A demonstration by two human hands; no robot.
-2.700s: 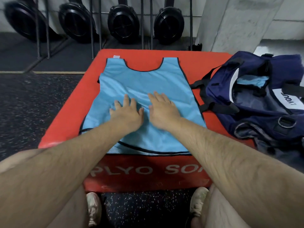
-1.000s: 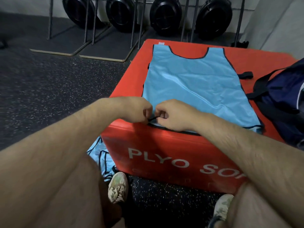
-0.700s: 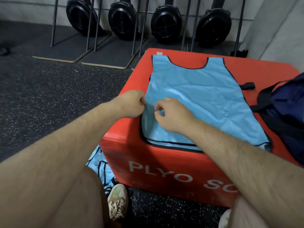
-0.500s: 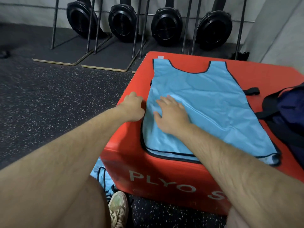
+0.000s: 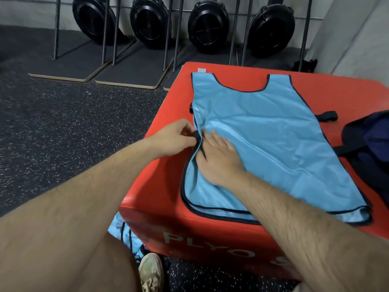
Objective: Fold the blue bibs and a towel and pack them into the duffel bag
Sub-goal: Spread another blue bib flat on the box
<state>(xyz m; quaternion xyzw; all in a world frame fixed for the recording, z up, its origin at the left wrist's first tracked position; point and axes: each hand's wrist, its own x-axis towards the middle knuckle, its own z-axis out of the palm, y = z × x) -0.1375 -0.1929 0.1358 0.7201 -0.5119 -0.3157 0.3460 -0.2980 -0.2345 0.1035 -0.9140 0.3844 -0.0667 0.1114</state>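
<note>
Head view: light-blue mesh bib with dark piping (image 5: 263, 144) lies flat on top of the red padded plyo box (image 5: 210, 234), neck hole at the box's far side, hem hanging slightly over its near edge. Left hand (image 5: 174, 140) sits at the box's left edge, fingers curled, pinching the bib's black side strap (image 5: 196, 137). Right hand (image 5: 219, 157) lies just beside it on the bib, fingers straight and flat, pinning the cloth, gripping nothing. Navy fabric duffel bag (image 5: 370, 144) sits at the box's right edge, mostly cut off; can't tell if it's unzipped. More light-blue bib fabric (image 5: 124, 230) lies on the floor at the box's near-left corner. No towel visible.

Step, as I read it: tidying the strap before the first fold. Next move likely needs the strap tucked in, then the left side folded across with the cloth pinned.
</note>
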